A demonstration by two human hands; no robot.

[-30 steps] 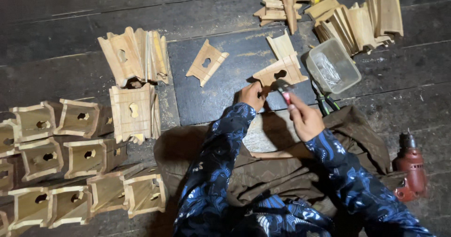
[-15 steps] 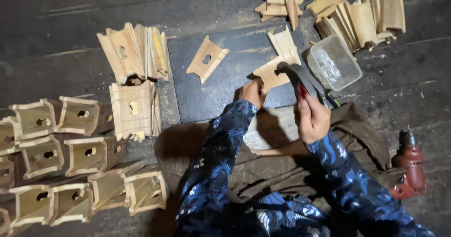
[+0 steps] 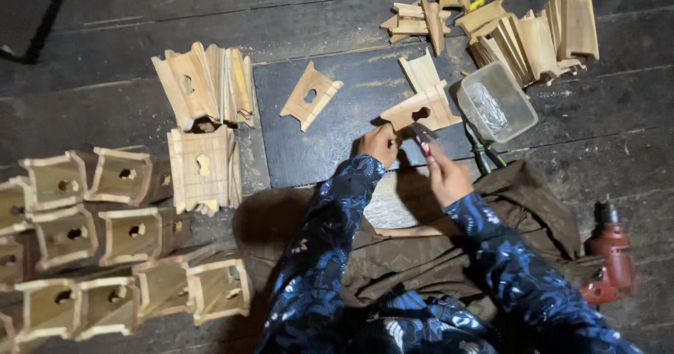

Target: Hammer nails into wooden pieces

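- Presently the left hand (image 3: 379, 143) is closed on the lower left edge of a notched wooden piece (image 3: 421, 110), pinning it on the dark board (image 3: 337, 136).
- Right hand (image 3: 446, 175) is curled tight round a small dark tool (image 3: 423, 138); the tool's head sits at the piece's lower edge, just beside the left hand. Its exact kind cannot be told.
- That piece lies at the board's right end, just beside a clear plastic tub (image 3: 497, 101).
- Another notched piece (image 3: 311, 94) lies loose on the board, well apart from both hands.
- Red power drill (image 3: 612, 252) lies on the floor to the right, untouched.
- Against half a second ago: the right hand, then raised with the tool lifted above the piece, has come down so the tool meets the piece's edge. Left hand's grip is unchanged.
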